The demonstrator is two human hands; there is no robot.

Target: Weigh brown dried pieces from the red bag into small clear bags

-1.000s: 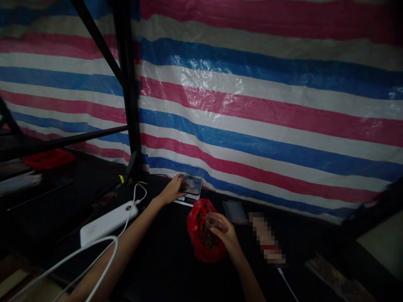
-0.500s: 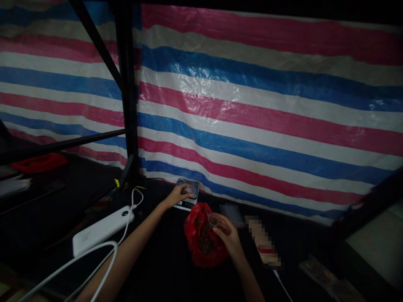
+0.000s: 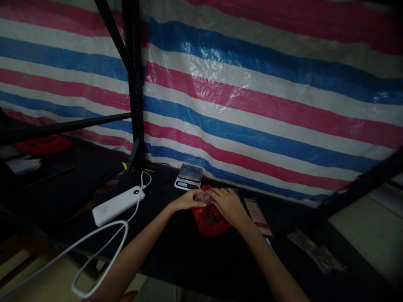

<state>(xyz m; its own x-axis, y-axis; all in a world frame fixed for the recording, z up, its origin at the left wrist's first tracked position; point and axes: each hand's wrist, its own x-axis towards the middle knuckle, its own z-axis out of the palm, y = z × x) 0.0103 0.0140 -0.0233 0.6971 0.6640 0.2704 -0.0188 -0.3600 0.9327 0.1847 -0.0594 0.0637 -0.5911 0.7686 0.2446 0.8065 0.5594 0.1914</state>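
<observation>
My left hand (image 3: 189, 200) is closed around a small see-through plastic bag (image 3: 203, 198). It holds the bag just above a red plastic bag (image 3: 222, 228) whose open mouth shows brown, crumbly dried bits (image 3: 210, 216). From the other side my right hand (image 3: 227, 204) reaches in, its bent fingertips meeting at the see-through bag's edge. Its palm and thumb are turned away, so what it grips is hidden. Just behind the hands is a white digital scale (image 3: 189, 177) with a bare dark plate and a lit display.
A white power bank (image 3: 118, 205) with a looping white cable (image 3: 126, 226) lies left. Right of the red bag is a phone-like slab (image 3: 258, 218); farther right are filled plastic packets (image 3: 316, 250). A black metal frame (image 3: 135, 84) and striped sheet (image 3: 252, 105) stand behind.
My left hand has left the scale plate, bringing the see-through bag to the red bag. My right hand, which held a small see-through cup, has turned over and met it. The view has tilted down.
</observation>
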